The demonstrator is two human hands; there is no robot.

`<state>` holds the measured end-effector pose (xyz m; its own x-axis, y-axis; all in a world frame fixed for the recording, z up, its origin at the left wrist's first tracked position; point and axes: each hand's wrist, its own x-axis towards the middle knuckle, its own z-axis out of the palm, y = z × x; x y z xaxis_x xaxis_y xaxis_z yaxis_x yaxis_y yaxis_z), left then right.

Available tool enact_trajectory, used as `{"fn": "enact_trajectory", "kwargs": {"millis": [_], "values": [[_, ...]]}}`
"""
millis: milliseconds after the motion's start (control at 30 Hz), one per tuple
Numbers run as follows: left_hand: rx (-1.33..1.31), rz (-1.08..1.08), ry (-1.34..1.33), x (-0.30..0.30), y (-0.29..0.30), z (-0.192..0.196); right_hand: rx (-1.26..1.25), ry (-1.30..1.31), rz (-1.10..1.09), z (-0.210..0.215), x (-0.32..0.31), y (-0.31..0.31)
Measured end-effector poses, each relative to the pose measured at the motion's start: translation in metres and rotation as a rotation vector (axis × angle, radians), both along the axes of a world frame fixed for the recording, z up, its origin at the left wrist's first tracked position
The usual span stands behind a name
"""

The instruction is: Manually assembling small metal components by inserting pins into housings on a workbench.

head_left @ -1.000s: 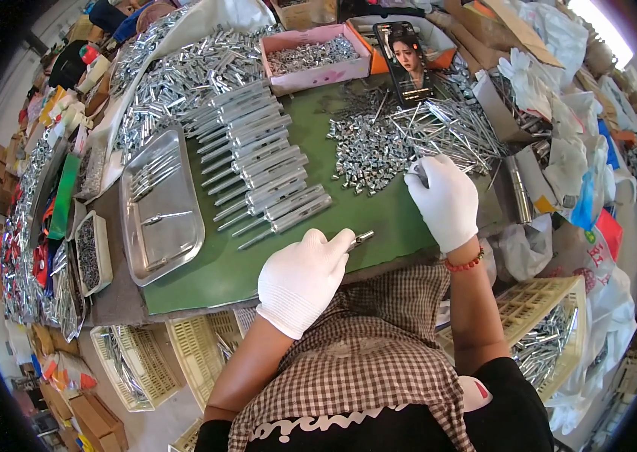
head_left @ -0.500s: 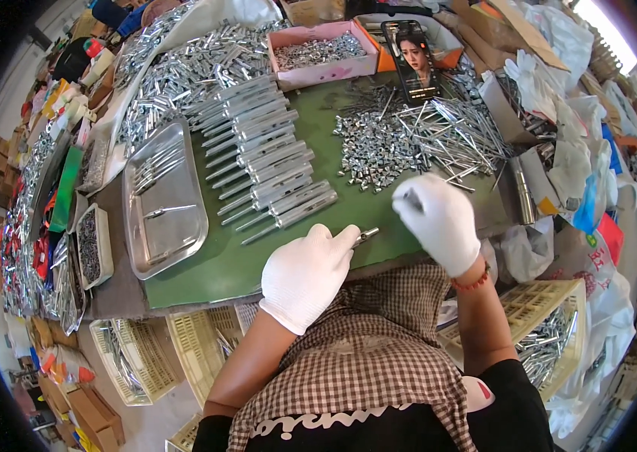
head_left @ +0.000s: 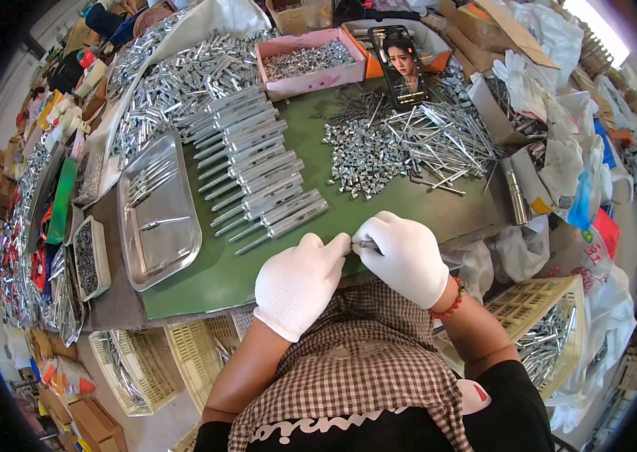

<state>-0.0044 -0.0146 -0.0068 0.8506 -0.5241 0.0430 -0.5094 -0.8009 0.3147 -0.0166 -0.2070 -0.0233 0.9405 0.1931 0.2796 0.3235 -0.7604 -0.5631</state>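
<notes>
White cotton gloves on both hands, fingertips meeting at near edge of the green mat (head_left: 258, 264). Left hand (head_left: 300, 282) and right hand (head_left: 405, 256) are both pinching a small metal pin (head_left: 362, 245) btwn thumb and forefinger, other fingers curling in; only a sliver is showing, so exact grip is hard to tell. Pin is looking light, stiff, prob slick on cotton; best gripped near both ends, w/ fingertips. Wrists are hovering just above the mat, forearms coming in from the near edge over a checked apron (head_left: 349, 361). Farther out: finished rods (head_left: 258, 181) lying in a row left of centre, loose heap of pins and nuts (head_left: 401, 147) far right, steel tray (head_left: 156, 215) at left, pink box (head_left: 311, 64) far.
</notes>
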Motion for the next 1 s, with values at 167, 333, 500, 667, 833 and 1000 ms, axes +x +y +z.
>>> {"fn": "enact_trajectory", "kwargs": {"millis": [167, 333, 500, 667, 833, 1000], "values": [[0.015, -0.039, -0.054, -0.001, 0.002, -0.004, 0.019, 0.089, 0.002, 0.002, 0.003, -0.006], [0.083, -0.031, -0.070, -0.001, 0.001, -0.002, 0.216, 0.096, -0.013, 0.022, 0.011, -0.005], [0.073, -0.050, -0.058, 0.000, -0.002, 0.001, 1.576, 0.438, 0.083, -0.005, 0.029, 0.014], [0.062, -0.082, -0.053, 0.002, -0.003, 0.004, 1.858, 0.381, 0.180, -0.018, 0.035, 0.026], [0.092, -0.064, -0.049, 0.002, -0.004, 0.002, 1.316, 0.207, 0.000, -0.019, 0.026, 0.038], [0.185, -0.131, -0.193, 0.001, -0.022, 0.006, 1.592, 0.227, -0.041, -0.027, 0.026, 0.030]]}}
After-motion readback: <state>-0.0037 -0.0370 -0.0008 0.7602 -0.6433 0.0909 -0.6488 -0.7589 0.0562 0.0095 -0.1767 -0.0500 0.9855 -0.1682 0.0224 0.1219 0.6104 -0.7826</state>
